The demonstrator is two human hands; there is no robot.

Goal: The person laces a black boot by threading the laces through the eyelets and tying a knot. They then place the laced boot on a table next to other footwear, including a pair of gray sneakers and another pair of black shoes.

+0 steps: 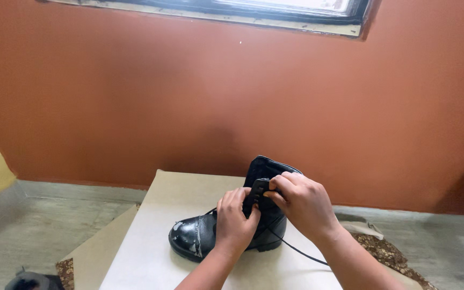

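The black leather ankle boot (pixel 218 228), toe scuffed pale, is standing on the white table top (pixel 151 236); lacing is looking part done, its black lace (pixel 296 249) trailing loose. Left hand (pixel 236 221) is gripping the shaft, right hand (pixel 303 203) is pinching the flap; no labels are showing

Left grip (pixel 236 221), right grip (pixel 303 203): bare, no gloves, rings or watch; forearms bare, no sleeves visible.

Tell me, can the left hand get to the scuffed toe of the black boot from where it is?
Probably yes: the left hand rests on the black boot just behind the toe, and nothing covers the toe.
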